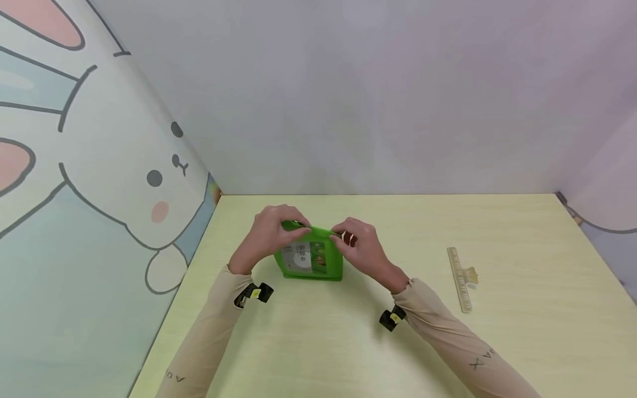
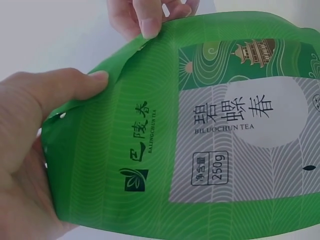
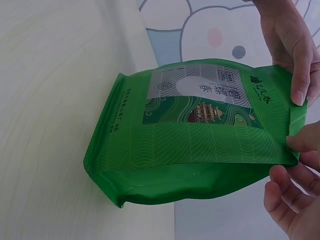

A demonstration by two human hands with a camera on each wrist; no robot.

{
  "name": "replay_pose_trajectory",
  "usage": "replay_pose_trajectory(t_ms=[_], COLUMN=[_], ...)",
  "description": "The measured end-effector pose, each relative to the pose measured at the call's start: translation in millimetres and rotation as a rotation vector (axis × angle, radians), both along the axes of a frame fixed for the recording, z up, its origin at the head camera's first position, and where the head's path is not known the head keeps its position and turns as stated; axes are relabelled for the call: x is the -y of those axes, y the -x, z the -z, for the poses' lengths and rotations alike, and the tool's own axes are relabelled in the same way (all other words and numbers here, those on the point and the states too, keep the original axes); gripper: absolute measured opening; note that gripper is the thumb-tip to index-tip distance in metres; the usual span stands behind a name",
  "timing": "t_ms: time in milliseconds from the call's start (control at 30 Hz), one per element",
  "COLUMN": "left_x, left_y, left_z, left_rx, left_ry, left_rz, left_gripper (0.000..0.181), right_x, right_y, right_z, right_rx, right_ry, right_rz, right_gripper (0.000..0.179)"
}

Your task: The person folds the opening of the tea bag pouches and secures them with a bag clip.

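The left sleeve [image 1: 204, 337] and right sleeve [image 1: 455, 334] were beige, creased near the cuffs [image 1: 410, 291] and marked with dark lettering [image 1: 476, 364]; a black wrist camera [image 1: 266, 292] with a yellow patch [image 1: 255, 293] sat by each.

Home or studio, I couldn't tell: a pale wood-grained table [image 1: 318, 348] stood against a plain wall [image 1: 388, 110], beside a large cartoon rabbit [image 1: 111, 149].

Green tea pouch [image 2: 165, 132] in left grip [image 2: 25, 115].
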State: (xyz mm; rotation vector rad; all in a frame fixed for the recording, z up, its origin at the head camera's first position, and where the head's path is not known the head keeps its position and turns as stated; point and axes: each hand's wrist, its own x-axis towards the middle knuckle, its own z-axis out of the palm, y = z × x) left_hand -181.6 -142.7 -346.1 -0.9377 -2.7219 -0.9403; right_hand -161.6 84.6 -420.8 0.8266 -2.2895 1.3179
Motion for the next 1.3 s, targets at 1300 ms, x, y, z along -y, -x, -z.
replay_pose_trajectory(t_ms=[1300], left_x=[-0.5], left_y=[-1.3], left_z=[2.6], left_rx=[-0.015], left_ry=[-0.05], left_rz=[0.021], left_gripper=[0.004], right_x=[-60.7], right_y=[-32.5], right_z=[-21.6], right_rx=[0.262], right_ry=[-0.041], right_rz=[0.062], right_gripper=[0.021])
